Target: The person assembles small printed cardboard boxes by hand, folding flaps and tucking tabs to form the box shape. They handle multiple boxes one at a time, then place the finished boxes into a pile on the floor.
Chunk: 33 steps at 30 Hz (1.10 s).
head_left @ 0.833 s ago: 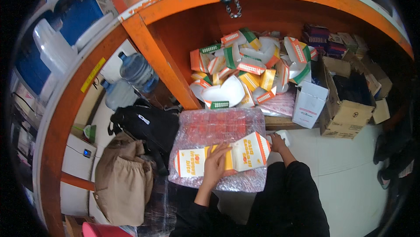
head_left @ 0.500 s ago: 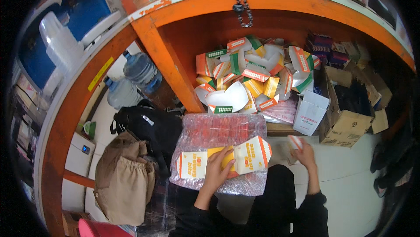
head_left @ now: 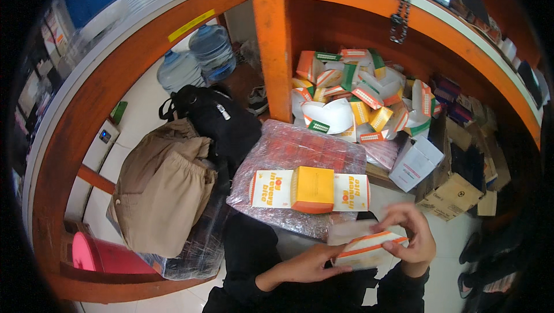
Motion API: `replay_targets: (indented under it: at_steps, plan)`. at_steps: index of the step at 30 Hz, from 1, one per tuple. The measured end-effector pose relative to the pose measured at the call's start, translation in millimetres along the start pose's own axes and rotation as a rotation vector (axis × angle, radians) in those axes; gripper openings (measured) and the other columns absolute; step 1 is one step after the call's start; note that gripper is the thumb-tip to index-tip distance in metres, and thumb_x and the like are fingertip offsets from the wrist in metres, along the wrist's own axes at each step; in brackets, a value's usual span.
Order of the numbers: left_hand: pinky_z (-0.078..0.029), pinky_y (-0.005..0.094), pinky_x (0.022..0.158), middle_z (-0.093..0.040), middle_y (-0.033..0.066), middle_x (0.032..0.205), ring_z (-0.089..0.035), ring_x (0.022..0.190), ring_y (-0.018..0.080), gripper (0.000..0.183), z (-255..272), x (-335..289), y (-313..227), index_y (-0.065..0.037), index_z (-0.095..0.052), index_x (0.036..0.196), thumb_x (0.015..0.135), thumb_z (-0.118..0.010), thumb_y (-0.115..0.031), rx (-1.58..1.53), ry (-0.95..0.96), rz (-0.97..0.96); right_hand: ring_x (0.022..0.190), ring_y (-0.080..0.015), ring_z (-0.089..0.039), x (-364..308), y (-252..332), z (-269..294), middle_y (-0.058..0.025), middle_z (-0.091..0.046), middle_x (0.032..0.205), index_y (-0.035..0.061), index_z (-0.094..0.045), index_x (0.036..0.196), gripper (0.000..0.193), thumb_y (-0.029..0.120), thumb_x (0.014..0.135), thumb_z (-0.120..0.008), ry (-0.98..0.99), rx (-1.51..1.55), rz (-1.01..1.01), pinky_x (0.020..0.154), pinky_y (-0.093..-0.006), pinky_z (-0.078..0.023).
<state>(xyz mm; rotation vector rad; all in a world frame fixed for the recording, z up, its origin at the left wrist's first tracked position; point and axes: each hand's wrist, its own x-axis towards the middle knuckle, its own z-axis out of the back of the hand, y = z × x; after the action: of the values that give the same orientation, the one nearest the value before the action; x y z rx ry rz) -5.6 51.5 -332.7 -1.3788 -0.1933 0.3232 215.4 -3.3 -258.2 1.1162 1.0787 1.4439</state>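
Over my lap, both hands are on a white paper food carton (head_left: pixel 365 253) with orange stripes, partly folded. My left hand (head_left: pixel 311 264) grips its left end, fingers closed on it. At the opposite end, my right hand (head_left: pixel 412 235) pinches the carton's edge between thumb and fingers; its upper fingers are blurred. A pale flap beside the right fingers is also smeared. Just beyond the hands, a yellow-and-white carton (head_left: pixel 312 189) lies spread out on a plastic-wrapped pack (head_left: pixel 277 140) of red things. Neither hand touches that carton.
A heap of folded cartons (head_left: pixel 334 115) fills the orange shelf, beside a white box (head_left: pixel 416 163) and an open cardboard box (head_left: pixel 453 197). To the left are a black backpack (head_left: pixel 213 119), tan cloth (head_left: pixel 164 189), water jugs (head_left: pixel 212 50) and a pink container (head_left: pixel 109 255).
My left hand has left the yellow-and-white carton and now holds the striped one with my right hand, which has come in from the right. The whole view has shifted.
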Motion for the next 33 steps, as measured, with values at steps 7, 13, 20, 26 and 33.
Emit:
replay_targets:
  at_steps: [7,13,20,26,33]
  plan:
    - [-0.041,0.0303,0.092,-0.056,0.0101,0.118,-0.052,0.108,0.0154,0.037,-12.4,-16.5,26.7,0.001,-0.047,0.122,0.089,-0.058,-0.012,-0.693,-0.553,-0.147,0.107,-0.0248,-0.055,29.0,-15.5,-20.5,-0.0140,-0.061,0.111,0.0004,-0.052,0.119,0.077,0.033,0.056,-0.083,0.119,-0.381,0.255,0.105,-0.0431,-0.023]
    - [-0.043,0.0307,0.093,-0.054,0.0112,0.119,-0.052,0.109,0.0178,0.039,-23.6,12.7,36.9,0.002,-0.047,0.119,0.085,-0.063,-0.009,-0.445,-0.780,0.000,0.094,-0.0300,-0.054,36.8,-33.0,-34.2,-0.0138,-0.059,0.101,0.0051,-0.055,0.116,0.054,0.023,0.069,-0.073,-0.093,-0.613,0.091,0.093,-0.0385,-0.031]
    - [-0.043,0.0273,0.088,-0.055,0.0076,0.116,-0.053,0.104,0.0151,0.034,10.1,41.1,55.1,0.003,-0.049,0.118,0.089,-0.058,-0.012,-1.046,-1.165,-0.165,0.117,-0.0282,-0.044,77.2,-82.1,-47.9,-0.0183,-0.046,0.126,0.0002,-0.041,0.130,0.058,0.025,0.082,-0.063,-0.449,-0.206,0.078,0.099,-0.0373,-0.034]
    - [-0.027,0.0412,0.098,-0.053,0.0188,0.117,-0.045,0.114,0.0253,0.034,26.4,40.0,111.0,0.002,-0.054,0.115,0.090,-0.054,-0.022,-0.188,-1.377,-0.039,0.098,-0.0256,-0.054,115.1,-135.8,-65.6,-0.0162,-0.052,0.110,0.0050,-0.051,0.121,0.052,0.032,0.079,-0.067,-0.409,-0.407,0.080,0.082,-0.0362,-0.044]
    - [-0.005,0.0556,0.103,-0.013,0.0305,0.141,-0.011,0.130,0.0446,0.092,49.0,9.7,158.2,0.003,-0.020,0.138,0.074,-0.069,-0.040,0.289,-1.583,0.461,0.111,-0.0360,-0.046,113.3,-163.3,-103.6,-0.0201,-0.045,0.122,0.0159,-0.051,0.122,0.058,0.048,0.076,-0.065,-0.413,-0.763,-0.045,0.087,-0.0503,-0.038]
